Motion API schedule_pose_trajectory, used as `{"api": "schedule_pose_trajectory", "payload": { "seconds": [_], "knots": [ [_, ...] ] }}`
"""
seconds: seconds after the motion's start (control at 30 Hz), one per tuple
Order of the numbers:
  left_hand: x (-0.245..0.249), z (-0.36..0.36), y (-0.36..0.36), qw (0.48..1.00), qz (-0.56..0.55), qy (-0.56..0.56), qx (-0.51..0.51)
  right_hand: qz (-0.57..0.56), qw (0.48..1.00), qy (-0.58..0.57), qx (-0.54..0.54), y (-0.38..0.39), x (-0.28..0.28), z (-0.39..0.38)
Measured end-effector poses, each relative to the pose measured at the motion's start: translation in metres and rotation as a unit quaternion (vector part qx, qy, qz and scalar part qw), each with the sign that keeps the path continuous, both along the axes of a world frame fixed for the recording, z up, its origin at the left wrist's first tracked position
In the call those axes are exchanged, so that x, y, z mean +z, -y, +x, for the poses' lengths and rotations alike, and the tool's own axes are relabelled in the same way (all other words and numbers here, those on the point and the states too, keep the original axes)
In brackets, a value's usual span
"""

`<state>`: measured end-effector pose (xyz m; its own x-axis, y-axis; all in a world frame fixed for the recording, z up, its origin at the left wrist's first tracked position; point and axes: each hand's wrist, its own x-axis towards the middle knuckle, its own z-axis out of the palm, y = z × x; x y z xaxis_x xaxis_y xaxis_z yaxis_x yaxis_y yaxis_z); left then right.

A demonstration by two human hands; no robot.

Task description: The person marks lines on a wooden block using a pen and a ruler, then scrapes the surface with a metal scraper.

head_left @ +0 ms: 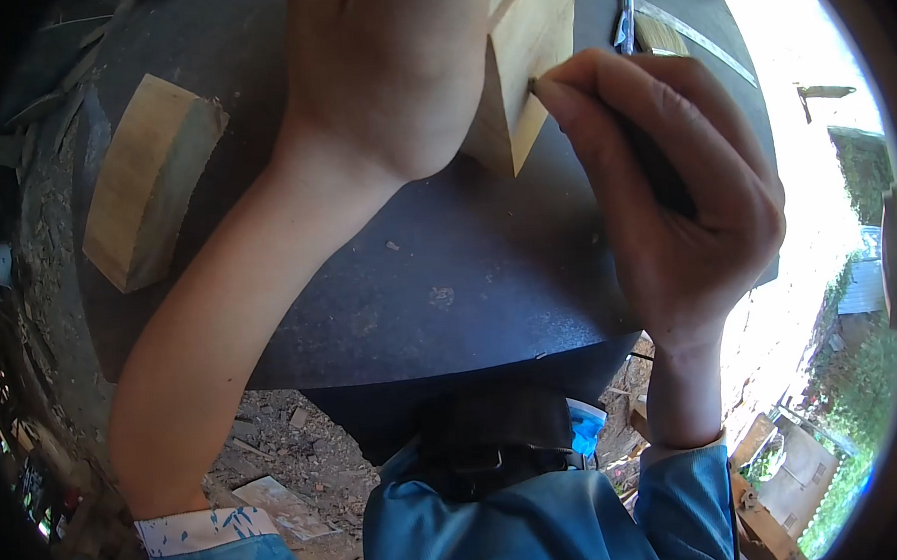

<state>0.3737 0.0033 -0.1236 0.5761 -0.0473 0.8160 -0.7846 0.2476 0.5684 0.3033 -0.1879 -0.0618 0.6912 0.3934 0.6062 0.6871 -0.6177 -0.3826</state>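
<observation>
A pale wooden block (529, 51) stands at the top centre of the dark table, partly covered by my left hand (389, 72). The back of that hand and its wrist face the camera, and its fingers are hidden or out of the frame. My right hand (678, 160) is at the block's right side. Its thumb and index finger are pinched together round a small dark thing against the wood, too small to name. A second wooden block (149, 183) with a rough edge lies on the table to the left of my left forearm.
The dark table (419, 301) has a curved near edge and small chips on it. At its top right lie a brush (660, 37), a metal ruler (708, 43) and a thin shiny tool (625, 17). Debris and boards cover the ground.
</observation>
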Motion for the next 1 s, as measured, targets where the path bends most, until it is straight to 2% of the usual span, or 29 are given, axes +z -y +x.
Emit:
{"api": "schedule_pose_trajectory", "payload": {
  "seconds": [0.03, 0.17, 0.23, 0.27, 0.33, 0.37, 0.43, 0.47, 0.53, 0.57, 0.63, 0.67, 0.73, 0.77, 0.83, 0.87, 1.0],
  "knots": [
    [0.003, 0.001, -0.002, 1.0, -0.001, 0.008, -0.002, -0.014, 1.0, -0.003, -0.001, 0.002, 0.002, -0.002],
    [0.004, -0.003, 0.001, 0.988, 0.103, 0.025, 0.112, -0.009, 1.0, 0.007, -0.005, 0.0, 0.004, 0.0],
    [0.021, -0.014, 0.008, 0.982, 0.126, -0.038, 0.138, -0.029, 1.0, 0.009, -0.008, 0.003, 0.002, -0.003],
    [0.037, -0.027, 0.014, 0.976, 0.126, -0.116, 0.136, -0.027, 1.0, 0.01, -0.006, 0.002, 0.003, -0.002],
    [0.034, -0.021, 0.018, 0.99, 0.055, -0.092, 0.088, -0.007, 1.0, 0.009, -0.004, -0.001, 0.004, 0.0],
    [0.005, 0.001, 0.017, 0.999, -0.018, 0.01, 0.042, -0.003, 1.0, 0.01, -0.003, -0.001, 0.003, 0.001],
    [0.017, -0.003, 0.016, 0.999, -0.033, -0.026, 0.015, -0.008, 1.0, 0.014, -0.002, 0.0, 0.001, 0.0],
    [0.032, -0.022, 0.01, 0.986, 0.026, -0.16, 0.034, -0.011, 1.0, 0.015, 0.0, -0.001, 0.002, 0.0],
    [0.061, -0.031, 0.003, 0.954, 0.11, -0.267, 0.075, -0.012, 1.0, 0.01, 0.002, -0.001, 0.004, 0.0],
    [0.067, -0.029, 0.001, 0.955, 0.136, -0.247, 0.092, -0.012, 1.0, 0.01, 0.0, -0.001, 0.005, 0.0],
    [0.054, -0.027, 0.005, 0.969, 0.086, -0.217, 0.075, -0.012, 1.0, 0.016, -0.006, -0.001, 0.004, 0.001],
    [0.029, -0.023, 0.011, 0.978, 0.009, -0.205, 0.042, -0.017, 1.0, 0.015, -0.007, -0.002, 0.004, 0.0],
    [0.037, -0.024, 0.008, 0.984, 0.038, -0.164, 0.061, -0.028, 1.0, 0.007, -0.009, -0.001, 0.005, -0.002],
    [0.045, -0.029, 0.0, 0.974, 0.144, -0.139, 0.108, -0.025, 1.0, 0.004, -0.009, 0.0, 0.005, -0.002],
    [0.052, -0.032, -0.002, 0.956, 0.218, -0.14, 0.138, -0.01, 1.0, 0.003, -0.005, -0.002, 0.005, 0.001],
    [0.05, -0.031, -0.001, 0.96, 0.189, -0.168, 0.124, -0.01, 1.0, 0.003, -0.004, -0.002, 0.004, 0.001],
    [0.022, -0.011, 0.005, 0.987, 0.036, -0.113, 0.105, -0.023, 1.0, 0.005, -0.005, -0.001, 0.004, -0.002]
  ]
}}
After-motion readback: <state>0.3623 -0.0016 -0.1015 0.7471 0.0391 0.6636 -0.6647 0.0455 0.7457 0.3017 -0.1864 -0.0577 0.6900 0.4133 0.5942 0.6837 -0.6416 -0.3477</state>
